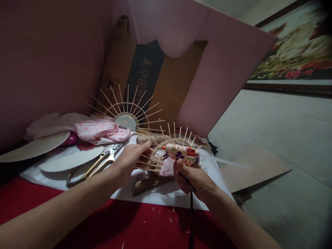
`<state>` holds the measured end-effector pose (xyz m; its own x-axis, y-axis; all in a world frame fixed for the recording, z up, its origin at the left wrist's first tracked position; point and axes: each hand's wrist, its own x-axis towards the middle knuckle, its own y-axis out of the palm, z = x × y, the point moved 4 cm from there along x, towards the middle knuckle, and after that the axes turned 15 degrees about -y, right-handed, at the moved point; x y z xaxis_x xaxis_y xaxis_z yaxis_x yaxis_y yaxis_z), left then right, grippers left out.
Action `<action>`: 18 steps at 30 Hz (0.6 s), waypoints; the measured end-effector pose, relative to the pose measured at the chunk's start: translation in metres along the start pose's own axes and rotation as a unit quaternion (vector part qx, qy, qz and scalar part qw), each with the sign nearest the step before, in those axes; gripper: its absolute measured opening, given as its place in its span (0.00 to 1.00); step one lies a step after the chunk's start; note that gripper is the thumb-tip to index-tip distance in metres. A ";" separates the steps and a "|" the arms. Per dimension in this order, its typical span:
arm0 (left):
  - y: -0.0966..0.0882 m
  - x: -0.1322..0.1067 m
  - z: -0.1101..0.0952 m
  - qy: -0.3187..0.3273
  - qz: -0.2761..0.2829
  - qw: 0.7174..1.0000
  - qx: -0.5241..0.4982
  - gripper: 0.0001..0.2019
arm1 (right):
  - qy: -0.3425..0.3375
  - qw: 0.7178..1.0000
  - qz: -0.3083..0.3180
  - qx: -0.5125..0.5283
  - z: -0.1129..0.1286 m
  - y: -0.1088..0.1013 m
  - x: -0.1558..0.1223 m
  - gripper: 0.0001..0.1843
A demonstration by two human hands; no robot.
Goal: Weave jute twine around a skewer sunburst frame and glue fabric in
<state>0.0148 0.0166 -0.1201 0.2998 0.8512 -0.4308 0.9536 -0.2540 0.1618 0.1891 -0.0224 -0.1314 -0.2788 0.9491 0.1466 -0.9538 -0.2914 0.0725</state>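
My right hand (193, 176) is wrapped round a hot glue gun (183, 153) with a flowery pattern. A clear glue stick (228, 162) juts from its back, and its orange tip points left. My left hand (132, 155) grips the left side of a small woven basket piece (153, 166) with thin sticks fanning out of its rim. The glue gun's tip is close to the woven rim; whether they touch I cannot tell. Part of the basket piece is hidden behind the glue gun. Pink cloth (167, 167) shows beneath the gun.
A second woven fan of sticks (127, 108) stands against a cardboard box (171, 86). Gold-handled shears (97, 164) and pale oval boards (70, 160) lie left, beside spotted pink cloth (101, 129). A twine roll (145, 139) is behind my hands. A black cord (191, 218) hangs from the gun.
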 end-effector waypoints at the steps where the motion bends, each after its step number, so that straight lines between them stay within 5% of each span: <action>1: 0.000 0.000 0.000 0.001 0.003 1.000 -0.001 0.21 | 0.000 1.000 -0.001 0.000 0.000 0.001 0.000 0.29; 18: 0.006 -0.005 -0.004 0.036 0.001 0.999 0.002 0.16 | -0.034 0.999 0.019 -0.016 0.007 0.009 0.000 0.27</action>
<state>0.0189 0.0124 -0.1134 0.2991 0.8815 -0.3654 0.9531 -0.2573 0.1595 0.1813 -0.0257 -0.1235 -0.3086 0.9265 0.2155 -0.9458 -0.3230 0.0344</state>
